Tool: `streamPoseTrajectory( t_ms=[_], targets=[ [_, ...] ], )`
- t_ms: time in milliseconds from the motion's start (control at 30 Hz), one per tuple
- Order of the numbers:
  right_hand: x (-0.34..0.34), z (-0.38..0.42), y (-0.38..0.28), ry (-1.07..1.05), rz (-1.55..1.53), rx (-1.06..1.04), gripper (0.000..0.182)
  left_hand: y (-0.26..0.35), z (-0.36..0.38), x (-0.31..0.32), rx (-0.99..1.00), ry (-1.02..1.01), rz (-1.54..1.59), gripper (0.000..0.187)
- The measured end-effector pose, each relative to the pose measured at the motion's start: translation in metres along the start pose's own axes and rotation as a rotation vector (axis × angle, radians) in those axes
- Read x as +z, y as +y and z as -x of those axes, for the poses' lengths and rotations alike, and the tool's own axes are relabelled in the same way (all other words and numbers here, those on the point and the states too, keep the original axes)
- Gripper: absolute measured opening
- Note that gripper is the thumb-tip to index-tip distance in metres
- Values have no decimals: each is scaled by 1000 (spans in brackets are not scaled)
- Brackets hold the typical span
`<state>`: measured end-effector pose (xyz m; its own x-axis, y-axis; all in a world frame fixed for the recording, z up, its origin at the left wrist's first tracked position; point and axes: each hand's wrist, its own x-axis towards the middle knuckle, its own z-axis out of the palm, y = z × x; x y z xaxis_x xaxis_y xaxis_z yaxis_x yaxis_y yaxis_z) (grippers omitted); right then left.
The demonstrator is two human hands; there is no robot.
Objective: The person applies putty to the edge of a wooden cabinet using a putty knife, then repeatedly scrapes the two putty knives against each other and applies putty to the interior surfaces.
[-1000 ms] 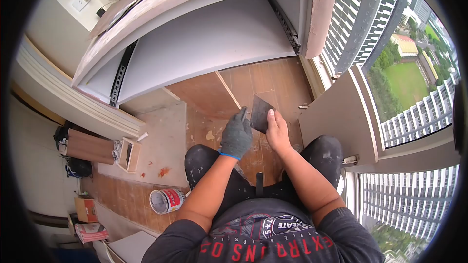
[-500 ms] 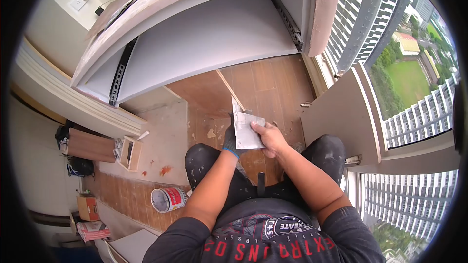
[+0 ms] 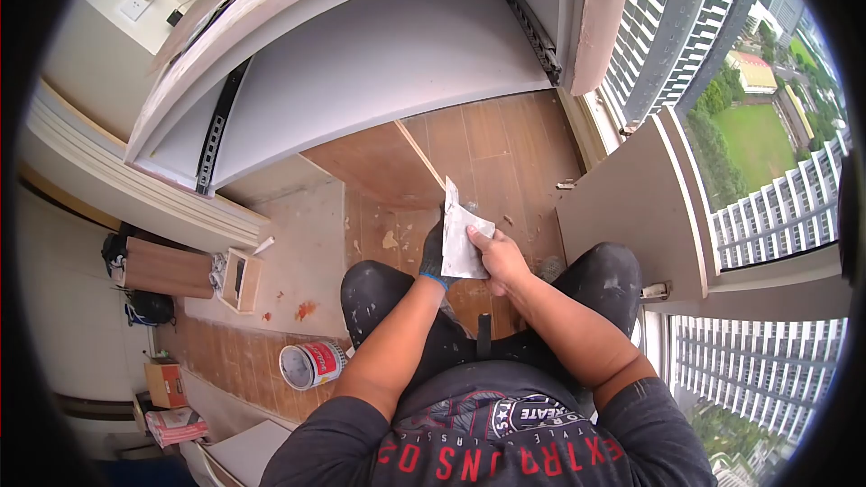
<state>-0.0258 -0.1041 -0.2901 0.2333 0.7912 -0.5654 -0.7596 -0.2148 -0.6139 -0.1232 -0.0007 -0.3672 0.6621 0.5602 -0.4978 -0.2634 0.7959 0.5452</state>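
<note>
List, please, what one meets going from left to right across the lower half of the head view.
Cardboard box → paint can → gloved left hand → flat scraper blade → bare right hand → open cabinet door → high-rise buildings outside the window.

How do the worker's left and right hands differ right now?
The left hand wears a dark glove with a blue cuff; the right hand is bare. The left hand sits mostly hidden behind the flat blade, while the right hand grips its near edge in plain view. Both meet at the blade, above the knees.
</note>
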Motion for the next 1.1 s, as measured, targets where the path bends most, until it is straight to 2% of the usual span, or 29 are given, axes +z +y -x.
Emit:
streamPoseTrajectory(
  t_ms=[300, 400, 600, 700, 800, 900, 967, 1000, 1100],
  targets=[
    [-7, -12, 17, -20, -41, -15, 35, -3, 12, 13, 21, -40, -40, 49],
    [-6, -10, 17, 4, -34, -12, 35, -5, 9, 12, -43, -56, 16, 49],
    [-7, -11, 19, 28, -43, -13, 34, -14, -1, -2, -37, -32, -12, 47],
    [-8, -14, 21, 36, -48, -6, 33, -21, -8, -13, 48, -68, -90, 44],
    [-10, -17, 23, 34, -47, 6, 34, -19, -3, -10, 26, -71, -39, 43],
    [-8, -14, 8, -56, -180, 26, 31, -1, 17, 10, 225, 112, -506, 48],
    [-6, -10, -16, -12, -236, 51, 26, 21, 39, 23, 300, 100, -591, 50],
    [-6, -8, -28, 8, -262, 65, 24, 39, 56, 39, 277, 238, -865, 49],
    [-10, -4, -48, 52, -338, 14, 22, 72, 56, 25, 603, 182, -610, 42]
  ],
)
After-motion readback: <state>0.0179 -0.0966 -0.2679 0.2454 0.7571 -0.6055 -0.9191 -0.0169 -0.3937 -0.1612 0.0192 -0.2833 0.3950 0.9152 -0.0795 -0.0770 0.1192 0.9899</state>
